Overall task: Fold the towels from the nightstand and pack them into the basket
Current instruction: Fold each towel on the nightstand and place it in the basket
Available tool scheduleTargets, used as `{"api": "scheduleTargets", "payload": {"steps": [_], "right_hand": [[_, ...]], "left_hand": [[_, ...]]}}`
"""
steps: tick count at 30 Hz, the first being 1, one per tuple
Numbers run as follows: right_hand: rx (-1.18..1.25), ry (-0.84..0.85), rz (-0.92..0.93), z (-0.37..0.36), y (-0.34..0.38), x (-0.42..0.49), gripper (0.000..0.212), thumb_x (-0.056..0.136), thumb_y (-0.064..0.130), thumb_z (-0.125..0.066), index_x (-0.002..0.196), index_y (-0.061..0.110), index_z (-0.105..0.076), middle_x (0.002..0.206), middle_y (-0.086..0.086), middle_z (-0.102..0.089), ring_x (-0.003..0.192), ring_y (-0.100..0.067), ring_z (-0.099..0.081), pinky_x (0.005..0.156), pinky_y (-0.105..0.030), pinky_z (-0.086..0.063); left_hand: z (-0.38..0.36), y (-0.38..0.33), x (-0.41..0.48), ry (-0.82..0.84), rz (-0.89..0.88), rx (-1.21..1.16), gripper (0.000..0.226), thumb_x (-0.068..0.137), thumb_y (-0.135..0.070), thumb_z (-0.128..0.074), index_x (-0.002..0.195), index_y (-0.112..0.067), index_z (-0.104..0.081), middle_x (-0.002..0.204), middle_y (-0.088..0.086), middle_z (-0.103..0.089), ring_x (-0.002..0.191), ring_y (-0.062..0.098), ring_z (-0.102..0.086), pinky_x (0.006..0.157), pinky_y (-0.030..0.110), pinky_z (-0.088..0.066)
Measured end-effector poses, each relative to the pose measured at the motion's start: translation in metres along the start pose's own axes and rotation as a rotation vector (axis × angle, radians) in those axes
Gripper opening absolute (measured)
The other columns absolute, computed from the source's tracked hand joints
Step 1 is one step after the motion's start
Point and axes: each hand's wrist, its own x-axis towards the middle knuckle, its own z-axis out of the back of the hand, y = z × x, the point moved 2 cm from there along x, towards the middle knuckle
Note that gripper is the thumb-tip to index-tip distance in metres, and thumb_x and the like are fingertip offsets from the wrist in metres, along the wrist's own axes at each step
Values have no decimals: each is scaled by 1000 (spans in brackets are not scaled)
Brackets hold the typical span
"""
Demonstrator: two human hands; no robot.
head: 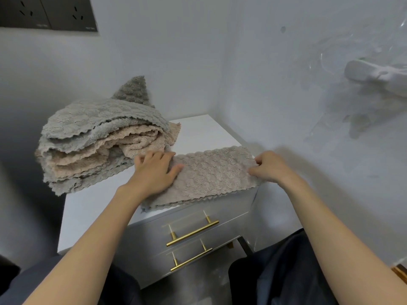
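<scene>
Left hand [156, 171] presses flat on the towel [212, 176]; right hand [270, 166] pinches its right end.

— How many towels are we counting?
— One spread towel [211, 175] is lying alone; the heap [99, 146] is holding maybe five more, its layers bunching too tightly to tell.
— And besides?
— One nightstand [204, 133] is carrying two brass pulls, an upper handle [191, 232] and a lower handle [190, 260]. Two outlets are sitting above: left socket [25, 11], right socket [77, 15].
</scene>
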Motion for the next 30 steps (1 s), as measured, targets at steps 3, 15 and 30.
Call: {"api": "scheduleTargets", "payload": {"steps": [3, 15, 30], "right_hand": [[-188, -234, 58, 0, 12, 4, 21, 75, 2, -54, 59, 13, -46, 68, -4, -48, 73, -28, -52, 51, -24, -25], [427, -375, 275, -16, 73, 68, 26, 91, 5, -48, 110, 5, -67, 102, -11, -70, 98, -25, -65, 90, -30, -49], [408, -173, 574, -39, 100, 90, 54, 89, -9, -38, 132, 22, -49, 140, -3, -39, 119, -19, -48, 101, -33, -43]], "left_hand": [[1, 5, 2, -14, 75, -27, 54, 96, -57, -27, 136, -25, -46, 138, 5, -45, 129, 27, -30, 100, 41, -16], [5, 6, 3, 41, 105, -340, 44, 88, -50, -56, 67, -16, -38, 61, 1, -41, 56, 15, -39, 52, 27, -28], [0, -17, 9, -42, 210, -387, 47, 88, -55, -54, 102, -12, -41, 80, 1, -61, 75, 21, -61, 64, 33, -45]]}}
